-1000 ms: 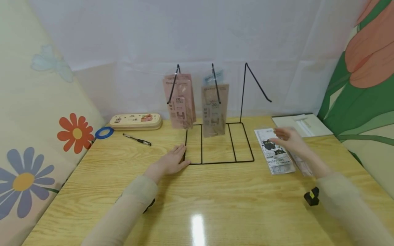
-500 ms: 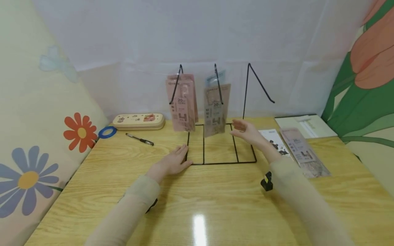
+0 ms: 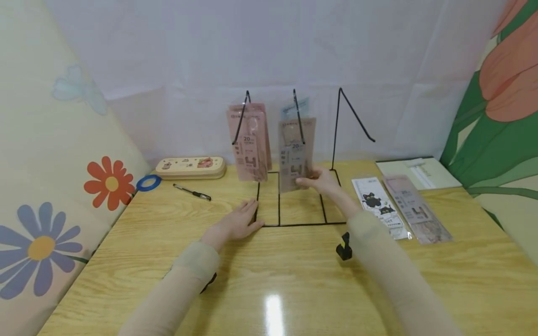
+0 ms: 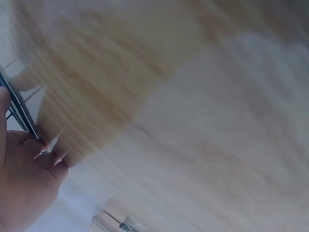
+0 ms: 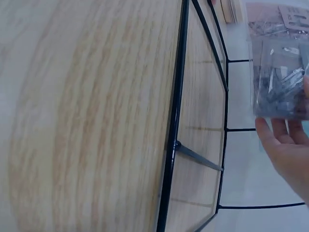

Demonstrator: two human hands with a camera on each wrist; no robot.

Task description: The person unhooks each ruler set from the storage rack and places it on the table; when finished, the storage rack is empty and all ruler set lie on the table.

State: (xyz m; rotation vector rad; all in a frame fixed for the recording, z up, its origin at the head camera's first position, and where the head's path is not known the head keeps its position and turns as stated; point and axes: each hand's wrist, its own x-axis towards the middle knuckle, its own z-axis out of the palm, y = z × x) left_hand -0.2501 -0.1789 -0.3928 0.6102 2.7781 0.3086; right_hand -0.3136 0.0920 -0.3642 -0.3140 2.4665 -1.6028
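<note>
My right hand [image 3: 322, 182] pinches the lower right edge of a flat grey-brown plastic packet marked 20 [image 3: 294, 161], thumb in front and fingers behind. This packet hangs from the middle hook of a black wire rack [image 3: 311, 225], before a blue-topped packet [image 3: 296, 107]. Several pink packets [image 3: 248, 149] hang on the left hook; the right hook [image 3: 356, 114] carries nothing. At the rack's front left corner, my left hand [image 3: 235, 221] rests with extended fingers against the base wire. The right wrist view shows the packet's clear lower end [image 5: 280, 87] at my right fingers.
Right of the rack lie a cat-printed packet [image 3: 378, 205] and a pinkish packet [image 3: 414, 210], with a pale flat pad [image 3: 437, 175] behind. On the left are a cream pencil case [image 3: 191, 168], a blue tape ring [image 3: 148, 183] and a black pen [image 3: 191, 192].
My right hand has moved left from above the packets on the table to the middle hook's grey-brown packet and now pinches it. My left hand has stayed at the rack.
</note>
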